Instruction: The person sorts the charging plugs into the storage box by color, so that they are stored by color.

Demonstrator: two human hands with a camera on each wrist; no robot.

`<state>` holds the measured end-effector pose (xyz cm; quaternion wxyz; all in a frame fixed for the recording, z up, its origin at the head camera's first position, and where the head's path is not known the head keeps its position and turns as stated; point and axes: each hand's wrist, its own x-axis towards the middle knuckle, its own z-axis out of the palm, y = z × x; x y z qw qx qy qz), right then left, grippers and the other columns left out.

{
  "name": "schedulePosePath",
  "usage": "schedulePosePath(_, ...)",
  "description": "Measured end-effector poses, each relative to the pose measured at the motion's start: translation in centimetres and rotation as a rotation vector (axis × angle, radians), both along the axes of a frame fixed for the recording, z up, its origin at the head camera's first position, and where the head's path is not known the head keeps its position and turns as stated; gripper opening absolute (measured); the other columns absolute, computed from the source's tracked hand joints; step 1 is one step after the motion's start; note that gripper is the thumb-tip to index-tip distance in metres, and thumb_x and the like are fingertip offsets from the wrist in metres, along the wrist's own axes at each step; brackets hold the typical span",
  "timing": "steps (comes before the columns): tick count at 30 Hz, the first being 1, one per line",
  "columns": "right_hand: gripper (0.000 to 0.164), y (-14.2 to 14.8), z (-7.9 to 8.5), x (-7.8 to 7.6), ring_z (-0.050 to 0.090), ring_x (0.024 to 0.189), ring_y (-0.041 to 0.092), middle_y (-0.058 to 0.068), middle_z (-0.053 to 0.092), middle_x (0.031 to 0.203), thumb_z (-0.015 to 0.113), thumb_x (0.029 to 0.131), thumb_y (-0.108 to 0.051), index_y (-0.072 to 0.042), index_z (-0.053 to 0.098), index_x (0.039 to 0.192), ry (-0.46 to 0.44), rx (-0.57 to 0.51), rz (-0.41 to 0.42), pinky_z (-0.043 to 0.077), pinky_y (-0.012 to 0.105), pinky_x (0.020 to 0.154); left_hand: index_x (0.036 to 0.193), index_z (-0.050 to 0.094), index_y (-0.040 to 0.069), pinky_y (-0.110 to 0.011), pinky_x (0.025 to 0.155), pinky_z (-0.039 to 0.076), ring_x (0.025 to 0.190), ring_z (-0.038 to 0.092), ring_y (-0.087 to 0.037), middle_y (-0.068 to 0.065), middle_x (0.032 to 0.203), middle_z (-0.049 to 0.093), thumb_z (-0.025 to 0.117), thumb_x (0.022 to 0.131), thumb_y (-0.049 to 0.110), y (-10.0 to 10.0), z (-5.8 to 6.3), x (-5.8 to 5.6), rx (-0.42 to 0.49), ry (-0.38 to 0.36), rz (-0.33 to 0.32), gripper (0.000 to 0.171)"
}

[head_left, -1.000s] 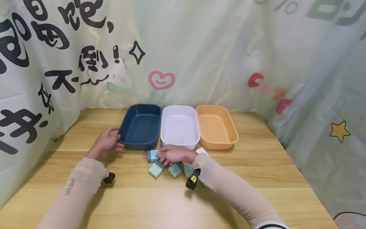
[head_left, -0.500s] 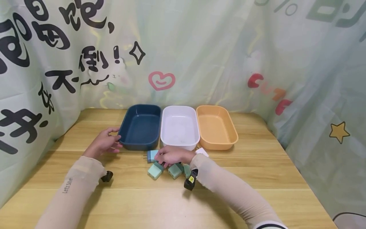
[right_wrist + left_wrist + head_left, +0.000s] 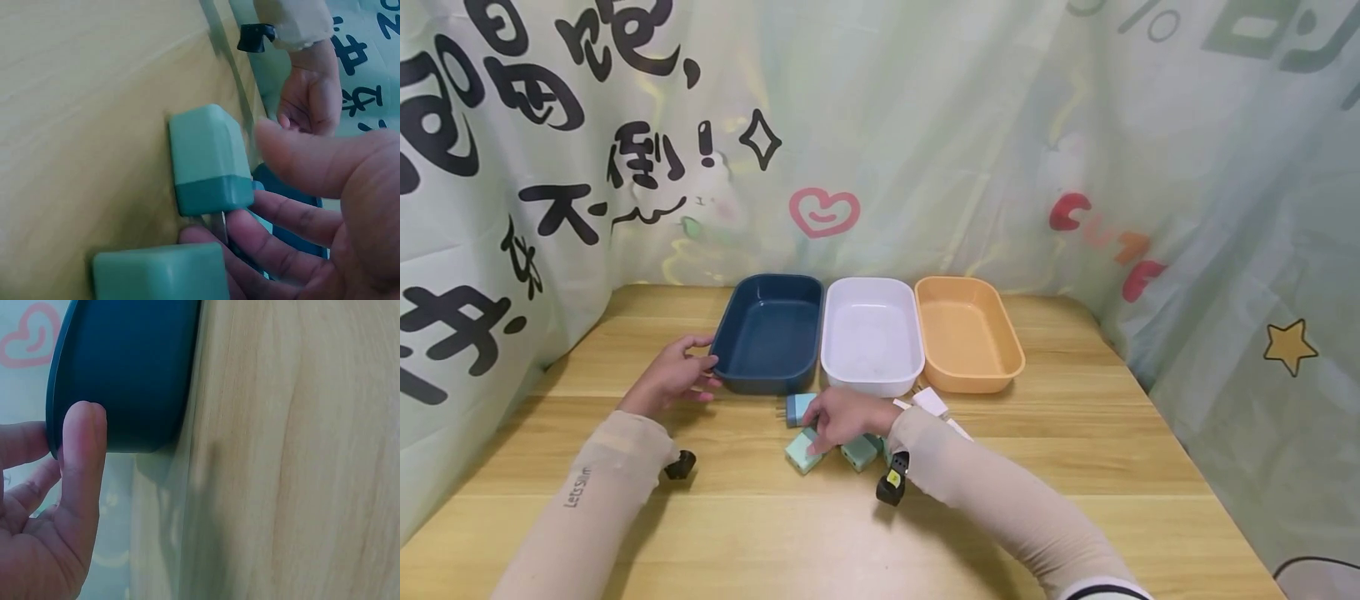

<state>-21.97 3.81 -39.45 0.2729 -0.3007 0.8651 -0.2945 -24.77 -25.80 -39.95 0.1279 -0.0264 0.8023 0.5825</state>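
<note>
My left hand (image 3: 673,375) touches the near left corner of the dark blue tray (image 3: 767,386); in the left wrist view its thumb lies on the tray's outer wall. The right hand (image 3: 847,417) reaches over several plug chargers. Its thumb and fingers stand spread around a pale green charger (image 3: 209,147), with fingertips beside its metal prongs and a gap at the thumb. Another green charger (image 3: 162,272) lies close by, seen in the head view as a green block (image 3: 859,452). Partly behind the right hand is a light blue charger (image 3: 797,410).
A white tray (image 3: 872,387) and an orange tray (image 3: 973,383) stand in a row with the blue one. White chargers (image 3: 930,402) lie by the right sleeve. A printed curtain (image 3: 925,150) hangs around the wooden table (image 3: 790,542).
My right hand has shifted slightly toward me, and its thumb and fingers have spread around the nearest left green charger. That charger has moved slightly left and nearer. The left hand stays at the tray.
</note>
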Motion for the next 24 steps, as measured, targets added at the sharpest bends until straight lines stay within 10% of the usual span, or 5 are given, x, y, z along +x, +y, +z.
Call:
schedulePosePath(9, 0.043, -0.3, -0.2, 0.6, 0.051, 0.066, 0.004, -0.004, 0.060, 0.073, 0.091, 0.067, -0.015, -0.010, 0.071, 0.105, 0.180, 0.086, 0.045, 0.045, 0.017, 0.064, 0.152, 0.020, 0.001, -0.038, 0.068, 0.058, 0.083, 0.064, -0.024, -0.024, 0.119, 0.046, 0.043, 0.104, 0.011, -0.2, -0.6, 0.0, 0.024, -0.013, 0.005, 0.054)
schedulePosePath(24, 0.041, -0.4, -0.2, 0.9, 0.052, 0.074, 0.005, -0.008, 0.059, 0.082, 0.092, 0.064, -0.018, -0.015, 0.062, 0.091, 0.190, 0.060, 0.043, 0.045, 0.018, 0.069, 0.153, 0.018, 0.002, -0.037, 0.067, 0.058, 0.084, 0.063, -0.026, -0.022, 0.119, 0.042, 0.040, 0.104, 0.010, 0.1, 0.0, -0.1, 0.042, -0.040, 0.023, 0.054)
